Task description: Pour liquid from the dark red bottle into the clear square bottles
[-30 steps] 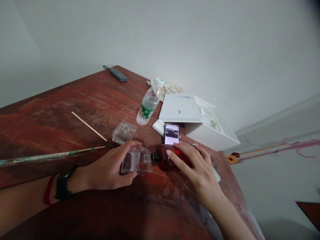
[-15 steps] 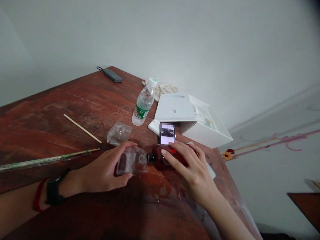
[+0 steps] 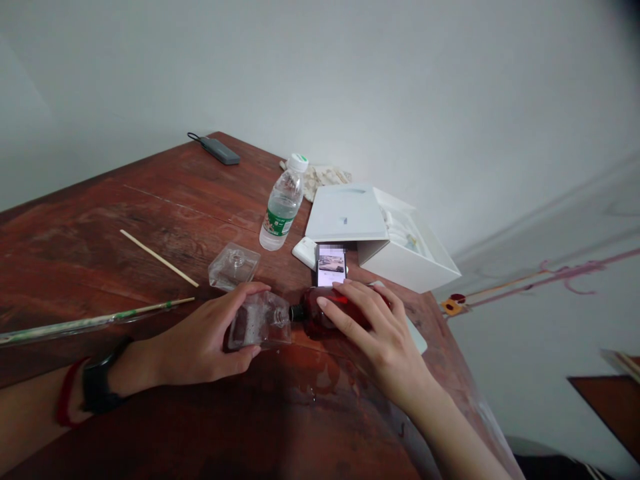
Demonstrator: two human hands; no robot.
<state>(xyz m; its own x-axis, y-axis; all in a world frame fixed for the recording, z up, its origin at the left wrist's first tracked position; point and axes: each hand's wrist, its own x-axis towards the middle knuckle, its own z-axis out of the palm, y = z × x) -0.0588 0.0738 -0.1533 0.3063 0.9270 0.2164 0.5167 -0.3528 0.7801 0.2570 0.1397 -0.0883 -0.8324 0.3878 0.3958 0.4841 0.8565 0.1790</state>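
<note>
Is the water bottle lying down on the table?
No, the plastic water bottle stands upright on the wooden table.

Streaky reddish-brown table point(image 3: 150, 200), dark red bottle point(image 3: 313, 313), white box point(image 3: 410, 267), green-labelled water bottle point(image 3: 277, 220)

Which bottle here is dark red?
The dark red bottle lying on its side under the right hand. The others are clear: the square bottle in the left hand, the glass bottle on the table, and the green-labelled water bottle.
</note>
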